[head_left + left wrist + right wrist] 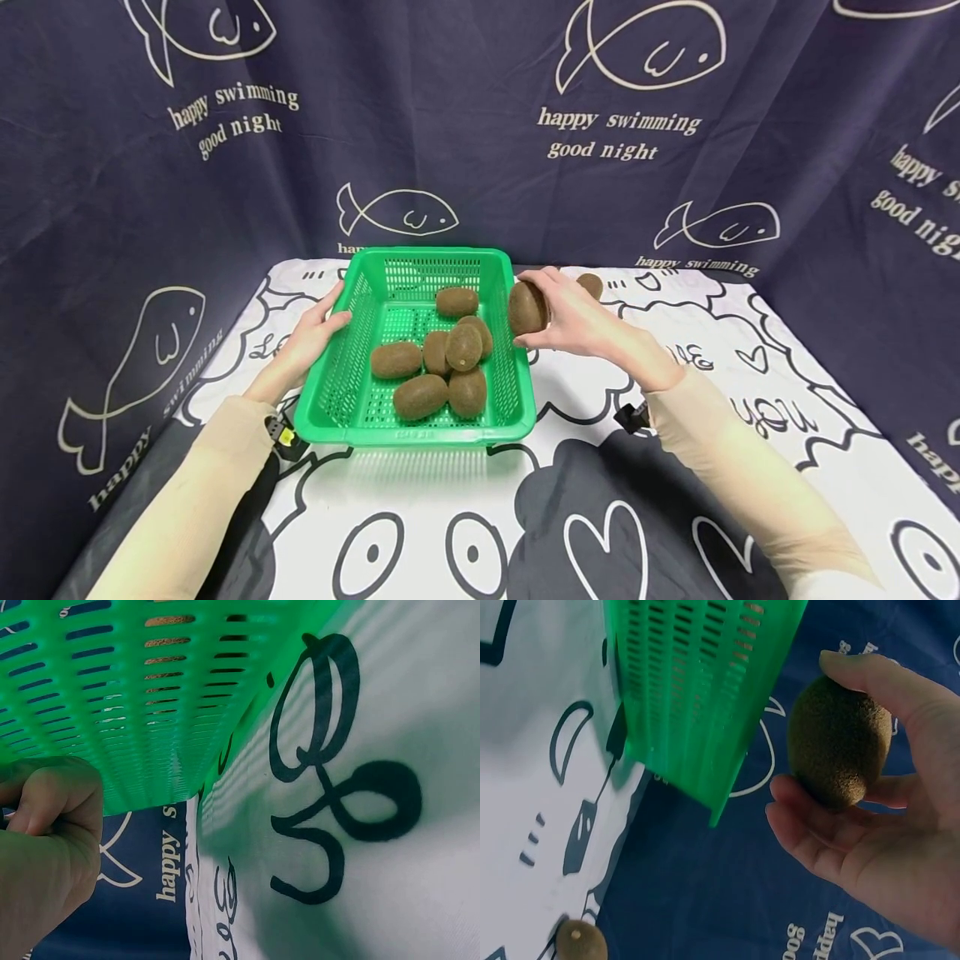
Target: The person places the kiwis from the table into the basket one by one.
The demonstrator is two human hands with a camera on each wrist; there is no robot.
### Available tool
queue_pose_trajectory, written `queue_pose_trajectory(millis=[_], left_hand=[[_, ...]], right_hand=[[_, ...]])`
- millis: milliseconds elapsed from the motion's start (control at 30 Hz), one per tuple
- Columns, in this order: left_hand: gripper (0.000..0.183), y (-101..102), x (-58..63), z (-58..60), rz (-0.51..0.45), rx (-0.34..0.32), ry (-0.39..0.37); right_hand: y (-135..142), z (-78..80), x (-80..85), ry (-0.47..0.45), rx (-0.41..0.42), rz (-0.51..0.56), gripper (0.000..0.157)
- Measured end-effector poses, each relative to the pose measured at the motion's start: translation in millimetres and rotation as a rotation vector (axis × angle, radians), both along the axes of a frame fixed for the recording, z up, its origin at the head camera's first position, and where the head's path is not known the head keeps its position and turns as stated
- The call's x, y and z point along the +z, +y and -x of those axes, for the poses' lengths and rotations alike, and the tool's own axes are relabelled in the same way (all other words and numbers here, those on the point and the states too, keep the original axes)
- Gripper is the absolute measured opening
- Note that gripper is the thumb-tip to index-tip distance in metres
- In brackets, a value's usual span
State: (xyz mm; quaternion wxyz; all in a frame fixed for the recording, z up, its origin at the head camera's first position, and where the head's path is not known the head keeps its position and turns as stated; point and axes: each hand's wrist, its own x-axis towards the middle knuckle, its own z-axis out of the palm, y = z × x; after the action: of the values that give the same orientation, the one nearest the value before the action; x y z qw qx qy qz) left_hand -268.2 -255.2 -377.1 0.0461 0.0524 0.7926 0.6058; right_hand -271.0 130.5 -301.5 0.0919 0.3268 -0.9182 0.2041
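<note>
A green plastic basket (420,435) stands on the table with several brown kiwis (420,397) inside, mostly bunched toward its right and near side. My left hand (311,333) grips the basket's left rim; in the left wrist view its fingers curl at the top of the slotted wall. Between the thumb and fingers of my right hand (573,317) is another kiwi (528,308), held just outside the basket's right rim. The right wrist view shows this kiwi (838,742) raised beside the basket wall. A loose kiwi (590,286) lies on the table beyond my right hand, partly hidden.
The table is covered by a white cloth (420,508) with black drawings and dark grey patches. Behind it hangs a dark blue curtain (465,125) printed with fish and lettering. Both wrists carry small black devices.
</note>
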Motion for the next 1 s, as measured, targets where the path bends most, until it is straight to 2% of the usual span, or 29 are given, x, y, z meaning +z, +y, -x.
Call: queue_pose_trajectory(millis=[233, 533, 767, 1000], left_hand=[[0.065, 0, 1.6, -2.3, -0.004, -0.003, -0.003], [0.064, 1, 1.6, -2.1, -0.012, -0.006, -0.007], [0.064, 0, 1.5, -2.1, -0.002, -0.009, -0.009], [0.064, 0, 1.1, -2.4, -0.006, -0.006, -0.006]], right_hand=[[-13, -4.7, -3.8, -0.037, 0.034, -0.006, 0.082], [-23, -12.5, -4.9, 0.0, 0.087, -0.021, 0.082], [-27, -18.6, -7.4, -0.01, 0.151, -0.019, 0.082], [-29, -25.7, -10.3, -0.02, 0.15, -0.056, 0.082]])
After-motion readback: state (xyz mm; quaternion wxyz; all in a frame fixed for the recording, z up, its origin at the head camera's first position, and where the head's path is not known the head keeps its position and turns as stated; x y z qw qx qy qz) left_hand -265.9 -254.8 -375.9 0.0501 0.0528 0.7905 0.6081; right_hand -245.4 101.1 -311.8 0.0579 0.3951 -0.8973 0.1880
